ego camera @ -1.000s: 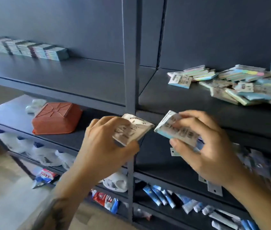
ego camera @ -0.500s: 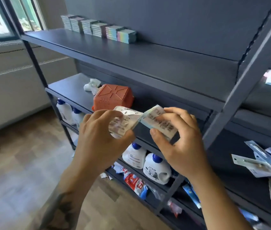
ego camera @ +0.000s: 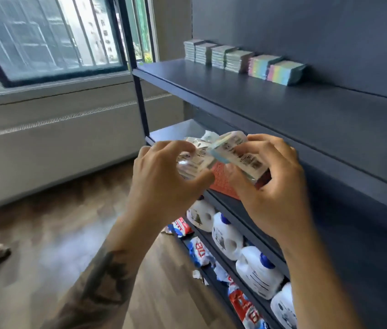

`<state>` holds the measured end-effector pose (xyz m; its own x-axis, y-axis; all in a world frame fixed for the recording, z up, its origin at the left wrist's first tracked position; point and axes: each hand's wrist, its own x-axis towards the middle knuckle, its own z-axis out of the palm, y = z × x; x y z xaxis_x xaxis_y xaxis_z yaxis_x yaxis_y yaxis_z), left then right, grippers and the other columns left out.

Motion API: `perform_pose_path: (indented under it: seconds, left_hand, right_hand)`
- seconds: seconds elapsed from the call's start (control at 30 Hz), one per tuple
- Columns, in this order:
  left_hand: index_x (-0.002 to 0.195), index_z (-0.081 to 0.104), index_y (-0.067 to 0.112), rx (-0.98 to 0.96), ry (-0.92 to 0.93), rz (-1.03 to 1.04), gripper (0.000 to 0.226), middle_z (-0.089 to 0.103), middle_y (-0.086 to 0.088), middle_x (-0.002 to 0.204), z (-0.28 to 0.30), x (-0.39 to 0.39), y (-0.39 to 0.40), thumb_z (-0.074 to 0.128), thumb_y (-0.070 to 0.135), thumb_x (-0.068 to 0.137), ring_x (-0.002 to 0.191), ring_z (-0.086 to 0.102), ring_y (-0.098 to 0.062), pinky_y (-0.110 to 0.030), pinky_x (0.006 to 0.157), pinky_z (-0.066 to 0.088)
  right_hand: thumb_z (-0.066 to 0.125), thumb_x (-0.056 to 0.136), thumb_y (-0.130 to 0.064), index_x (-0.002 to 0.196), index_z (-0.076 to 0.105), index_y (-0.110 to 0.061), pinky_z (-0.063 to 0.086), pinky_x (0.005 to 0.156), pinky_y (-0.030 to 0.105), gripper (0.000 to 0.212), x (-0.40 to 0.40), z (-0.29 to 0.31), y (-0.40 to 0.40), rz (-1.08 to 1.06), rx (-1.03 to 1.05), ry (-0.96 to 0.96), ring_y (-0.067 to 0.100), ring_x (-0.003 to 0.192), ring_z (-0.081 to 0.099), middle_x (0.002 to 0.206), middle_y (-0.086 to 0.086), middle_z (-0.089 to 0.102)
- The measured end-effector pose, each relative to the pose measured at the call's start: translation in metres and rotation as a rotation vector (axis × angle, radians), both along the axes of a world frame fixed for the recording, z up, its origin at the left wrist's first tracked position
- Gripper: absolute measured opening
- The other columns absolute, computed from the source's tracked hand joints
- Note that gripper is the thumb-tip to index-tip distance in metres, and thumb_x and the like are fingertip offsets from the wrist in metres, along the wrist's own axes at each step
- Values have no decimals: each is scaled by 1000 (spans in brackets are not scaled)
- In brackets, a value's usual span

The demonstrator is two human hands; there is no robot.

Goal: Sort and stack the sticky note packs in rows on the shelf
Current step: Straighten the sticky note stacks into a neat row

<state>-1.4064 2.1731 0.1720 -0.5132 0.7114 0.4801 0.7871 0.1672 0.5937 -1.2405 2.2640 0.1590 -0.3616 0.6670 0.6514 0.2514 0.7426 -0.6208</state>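
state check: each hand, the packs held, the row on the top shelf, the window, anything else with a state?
left hand: grips a sticky note pack, label side up
right hand: grips a second pack, tilted, touching the first
row of stacks: upright, side by side at the back of the top shelf
window: pane tilted open
orange basket: upside down, partly hidden
jugs: caps on
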Motion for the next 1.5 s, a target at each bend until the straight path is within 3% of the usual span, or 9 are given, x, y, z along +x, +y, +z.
perform_pose_path:
  seconds: [0.23, 0.53, 0.77, 0.97, 1.1, 1.2, 1.33, 1.43, 1.5]
  left_hand:
    - [116, 68, 42, 55, 25, -31, 58, 64, 13, 125, 19, -60, 85, 56, 68, 65, 115, 45, -13, -34, 92, 40]
    - [120, 67, 41, -19, 44, -275, 52, 64, 12, 122, 34, -91, 209, 63, 61, 72, 118, 50, -19, -39, 93, 43]
    - [129, 57, 43, -204, 193, -514, 73, 64, 5, 127, 50, -132, 317, 45, 75, 65, 120, 48, -25, -41, 93, 40]
    - [143, 32, 45, -418, 370, -785, 78, 52, 9, 141, 54, -161, 369, 50, 82, 76, 130, 41, -21, -38, 101, 37]
    - [146, 6, 55, -545, 368, -977, 106, 39, 18, 150, 63, -182, 386, 43, 100, 57, 139, 32, -14, -37, 112, 33]
    - [148, -3, 60, -582, 399, -1067, 120, 30, 19, 151, 68, -190, 401, 42, 103, 46, 142, 25, -15, -40, 118, 26]
    - [150, 11, 61, -518, 373, -1259, 109, 19, 30, 150, 62, -200, 418, 58, 96, 58, 140, 18, -4, -38, 119, 18]
    - [150, 27, 56, -470, 275, -1341, 89, 35, 40, 136, 57, -204, 423, 68, 68, 72, 133, 27, 3, -32, 118, 21]
    - [147, 36, 54, -451, 209, -1361, 80, 47, 39, 130, 51, -207, 425, 70, 57, 75, 130, 39, 2, -35, 119, 27]
  right_hand:
    - [71, 86, -43, 111, 69, -35, 49, 99, 41, 26, -41, 34, 76, -38, 40, 32, 16, 122, 51, 127, -14, 57]
    - [68, 84, -47, 108, 67, -36, 47, 96, 32, 26, -56, 45, 157, -334, -14, -48, 16, 119, 53, 121, -14, 58]
    - [69, 83, -45, 108, 63, -42, 49, 95, 35, 26, -76, 48, 193, -635, -110, -160, 17, 118, 53, 119, -18, 53]
    - [68, 79, -48, 103, 63, -41, 41, 101, 35, 26, -105, 51, 209, -900, -238, -290, 10, 121, 48, 123, -23, 46]
    - [67, 74, -55, 99, 63, -41, 32, 110, 42, 29, -119, 55, 209, -1025, -339, -396, 9, 128, 35, 145, -24, 42]
    - [69, 78, -55, 91, 61, -39, 31, 111, 45, 21, -129, 59, 206, -1078, -259, -354, 10, 129, 37, 144, -22, 46]
    - [66, 79, -46, 94, 64, -36, 39, 107, 43, 18, -153, 60, 217, -1038, -84, -332, 15, 130, 46, 139, -14, 52]
    - [68, 86, -41, 98, 69, -28, 47, 95, 24, 18, -166, 57, 231, -826, -58, -356, 9, 122, 55, 132, -10, 58]
    - [67, 87, -43, 102, 69, -26, 51, 87, 22, 23, -172, 53, 240, -729, -80, -414, 4, 111, 58, 124, -13, 60]
